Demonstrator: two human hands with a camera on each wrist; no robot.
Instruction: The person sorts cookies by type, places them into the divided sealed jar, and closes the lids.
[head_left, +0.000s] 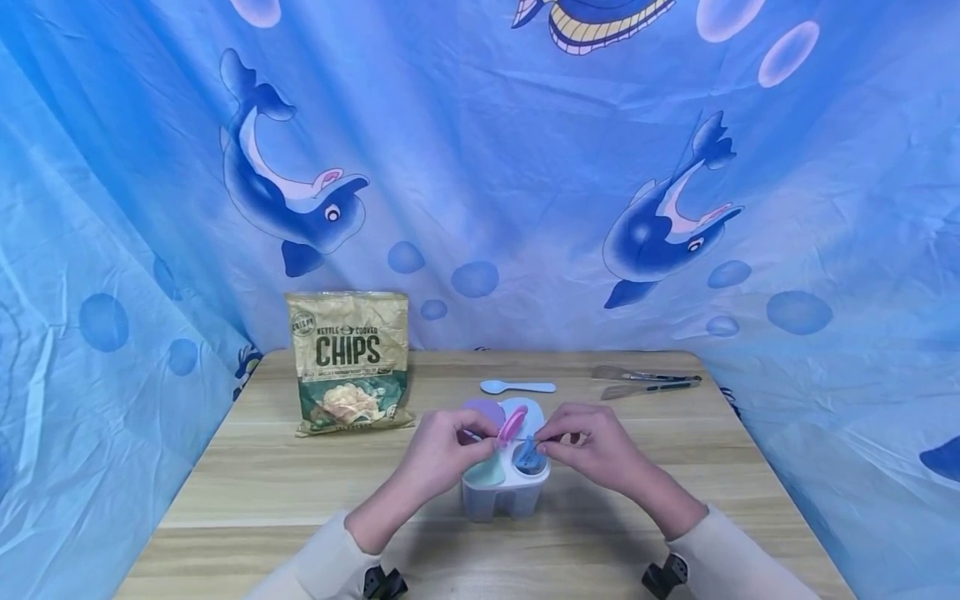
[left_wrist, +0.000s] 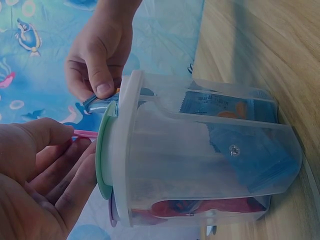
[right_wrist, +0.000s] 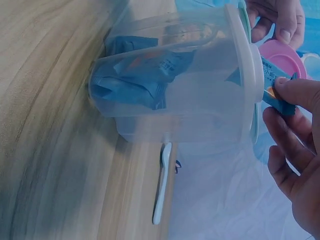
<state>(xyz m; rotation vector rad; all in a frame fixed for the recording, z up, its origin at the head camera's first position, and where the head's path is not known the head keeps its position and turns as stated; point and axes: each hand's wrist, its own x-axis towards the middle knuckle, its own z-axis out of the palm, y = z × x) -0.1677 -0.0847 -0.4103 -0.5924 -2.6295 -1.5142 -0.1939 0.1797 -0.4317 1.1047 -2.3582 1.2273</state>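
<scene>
A translucent container (head_left: 501, 504) with several compartments stands on the table between the hands. My left hand (head_left: 448, 446) pinches the round pink lid (head_left: 513, 425), which is tilted up off its opening. Between thumb and fingers, my right hand (head_left: 592, 442) pinches a small blue wrapped packet (right_wrist: 281, 95) at the uncovered opening, its lower end reaching into the mouth. Other blue packets (left_wrist: 255, 155) lie at the bottom of that compartment, and something red (left_wrist: 215, 206) shows in another. Green (head_left: 487, 472), purple (head_left: 483, 409) and light blue (head_left: 522, 417) lids cover the other openings.
A bag of chips (head_left: 351, 362) stands upright at the back left of the wooden table (head_left: 300, 500). Behind the container lies a light blue spoon (head_left: 517, 387). Tongs (head_left: 648, 383) rest at the back right. A blue dolphin-print curtain (head_left: 487, 167) surrounds the table.
</scene>
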